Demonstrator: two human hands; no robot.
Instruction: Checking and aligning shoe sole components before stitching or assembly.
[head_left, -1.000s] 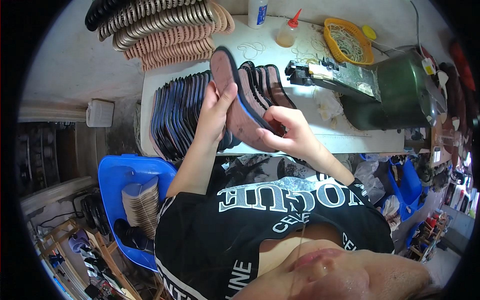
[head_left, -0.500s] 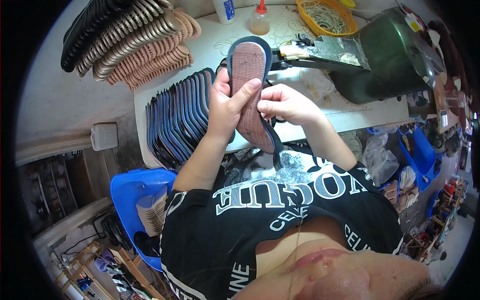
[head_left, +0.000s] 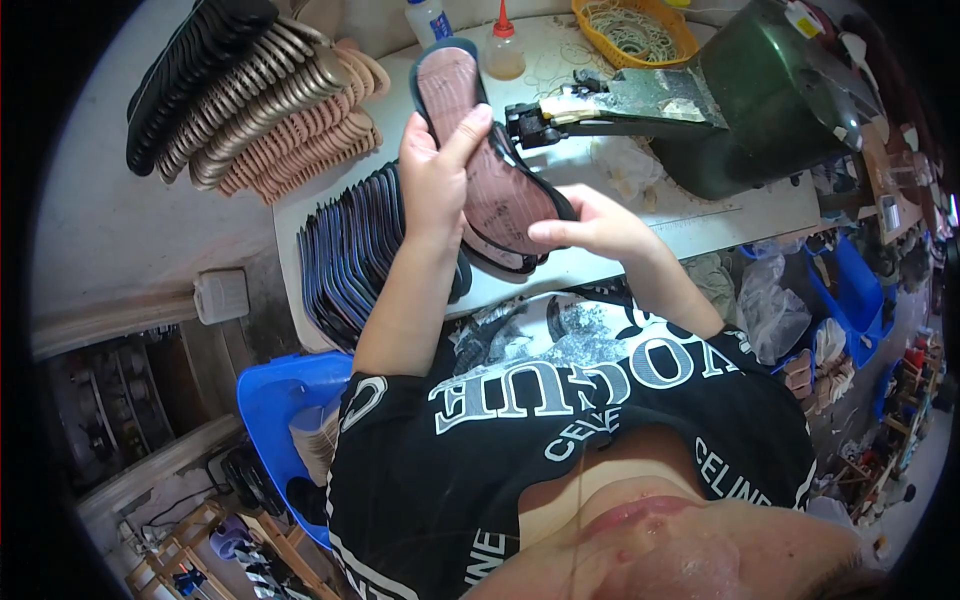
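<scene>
I hold a reddish-brown shoe insole (head_left: 490, 170) with a dark blue rim upright above the white table (head_left: 640, 230). My left hand (head_left: 435, 175) grips its left edge, thumb across the sole face. My right hand (head_left: 590, 225) pinches the lower end, where a dark sole layer sticks out underneath. A fanned row of dark blue soles (head_left: 350, 250) lies on the table just left of my left hand.
Stacks of tan and black soles (head_left: 250, 100) lie at the upper left. A green sewing machine (head_left: 770, 100), an orange basket (head_left: 635, 30) and two glue bottles (head_left: 503, 45) stand at the back. A blue bin (head_left: 275, 410) sits below the table.
The sole has been lifted and turned more upright, its face toward me. My right hand slid down to the lower end; my left hand stayed on the left edge.
</scene>
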